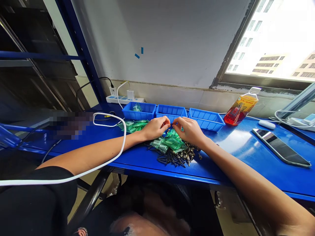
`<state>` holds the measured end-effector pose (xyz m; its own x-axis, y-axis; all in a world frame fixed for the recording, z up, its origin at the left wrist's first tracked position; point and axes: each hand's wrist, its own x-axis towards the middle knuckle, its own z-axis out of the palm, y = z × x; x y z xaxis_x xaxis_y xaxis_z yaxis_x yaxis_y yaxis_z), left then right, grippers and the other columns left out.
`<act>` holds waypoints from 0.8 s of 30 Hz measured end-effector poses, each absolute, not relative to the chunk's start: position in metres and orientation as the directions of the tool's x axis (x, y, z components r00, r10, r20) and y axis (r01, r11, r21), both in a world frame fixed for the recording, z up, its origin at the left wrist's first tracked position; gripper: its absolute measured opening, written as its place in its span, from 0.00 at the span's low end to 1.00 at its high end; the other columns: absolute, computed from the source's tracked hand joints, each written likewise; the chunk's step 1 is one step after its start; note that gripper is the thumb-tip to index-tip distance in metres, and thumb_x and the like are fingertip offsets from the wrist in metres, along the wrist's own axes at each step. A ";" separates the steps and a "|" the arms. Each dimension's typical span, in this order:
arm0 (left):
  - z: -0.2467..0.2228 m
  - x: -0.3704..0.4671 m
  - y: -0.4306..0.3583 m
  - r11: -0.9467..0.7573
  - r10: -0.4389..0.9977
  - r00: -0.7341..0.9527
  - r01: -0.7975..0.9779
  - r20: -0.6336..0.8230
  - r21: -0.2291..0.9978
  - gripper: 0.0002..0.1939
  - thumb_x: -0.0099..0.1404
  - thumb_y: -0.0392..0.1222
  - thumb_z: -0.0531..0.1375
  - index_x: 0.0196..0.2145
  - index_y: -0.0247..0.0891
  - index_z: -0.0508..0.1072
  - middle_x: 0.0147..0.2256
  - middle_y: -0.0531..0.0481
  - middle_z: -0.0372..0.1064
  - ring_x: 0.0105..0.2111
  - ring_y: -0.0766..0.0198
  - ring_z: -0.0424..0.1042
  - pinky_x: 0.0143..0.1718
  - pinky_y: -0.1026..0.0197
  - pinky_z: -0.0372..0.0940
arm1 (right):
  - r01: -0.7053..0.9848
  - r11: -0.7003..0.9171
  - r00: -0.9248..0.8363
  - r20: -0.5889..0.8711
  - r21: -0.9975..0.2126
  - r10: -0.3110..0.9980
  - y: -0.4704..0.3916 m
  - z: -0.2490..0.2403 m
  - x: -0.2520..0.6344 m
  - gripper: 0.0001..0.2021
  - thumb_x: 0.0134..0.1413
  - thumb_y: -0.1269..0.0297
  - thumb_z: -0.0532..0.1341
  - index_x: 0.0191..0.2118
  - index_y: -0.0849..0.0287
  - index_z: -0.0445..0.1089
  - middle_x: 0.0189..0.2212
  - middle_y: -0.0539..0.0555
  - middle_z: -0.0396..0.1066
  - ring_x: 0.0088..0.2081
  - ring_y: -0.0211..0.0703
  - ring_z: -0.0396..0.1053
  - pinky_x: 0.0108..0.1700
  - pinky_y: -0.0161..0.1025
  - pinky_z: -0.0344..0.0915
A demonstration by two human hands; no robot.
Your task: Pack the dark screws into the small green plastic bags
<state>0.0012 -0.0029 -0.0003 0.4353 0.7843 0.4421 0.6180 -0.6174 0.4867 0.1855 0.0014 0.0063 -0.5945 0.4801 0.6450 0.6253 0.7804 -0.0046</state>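
Note:
My left hand (156, 128) and my right hand (188, 130) meet over the blue table, fingertips pinched close together. Something small, too tiny to make out, appears to be between them. Just below lie green plastic packets (172, 141), spread over a pile of dark screws (171, 158) and brassy metal fittings (190, 152). More green packets (135, 126) rest to the left, partly behind my left forearm. Behind my hands stand a left blue bin (139, 114) with a clear packet inside, a middle blue bin (169, 110) and a right blue bin (206, 120).
A bottle with red drink (241, 106) stands at the right rear. A phone (282, 147) and a white case (267, 124) lie on the right. A white cable (103, 165) crosses above my left forearm. A power strip (110, 99) sits against the wall.

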 end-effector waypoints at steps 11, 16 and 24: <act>-0.003 0.000 -0.002 -0.638 0.767 0.451 0.613 0.456 0.466 0.10 0.64 0.42 0.48 0.32 0.36 0.66 0.29 0.50 0.69 0.29 0.64 0.67 0.31 0.62 0.61 | 0.615 0.788 -0.611 0.641 0.015 0.465 0.003 0.005 0.186 0.08 0.58 0.66 0.52 0.36 0.60 0.68 0.22 0.52 0.70 0.26 0.39 0.66 0.29 0.34 0.58; -0.003 0.001 -0.002 -0.645 0.762 0.460 0.598 0.456 0.475 0.11 0.64 0.43 0.48 0.33 0.36 0.66 0.30 0.50 0.69 0.30 0.63 0.68 0.32 0.61 0.61 | 0.617 0.786 -0.622 0.629 0.027 0.466 0.003 0.005 0.186 0.09 0.59 0.66 0.52 0.38 0.60 0.69 0.23 0.52 0.71 0.27 0.39 0.67 0.31 0.34 0.59; -0.002 0.001 -0.003 -0.637 0.770 0.460 0.585 0.443 0.501 0.08 0.62 0.41 0.50 0.33 0.35 0.67 0.29 0.50 0.69 0.29 0.64 0.67 0.32 0.61 0.62 | 0.623 0.781 -0.616 0.642 0.043 0.456 0.003 0.004 0.185 0.11 0.60 0.63 0.52 0.34 0.61 0.69 0.22 0.53 0.71 0.26 0.38 0.66 0.30 0.34 0.59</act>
<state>0.0007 -0.0027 -0.0015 0.4595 0.7700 0.4427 0.5851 -0.6374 0.5014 0.1855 0.0033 0.0043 -0.6163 0.4563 0.6418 0.6232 0.7809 0.0432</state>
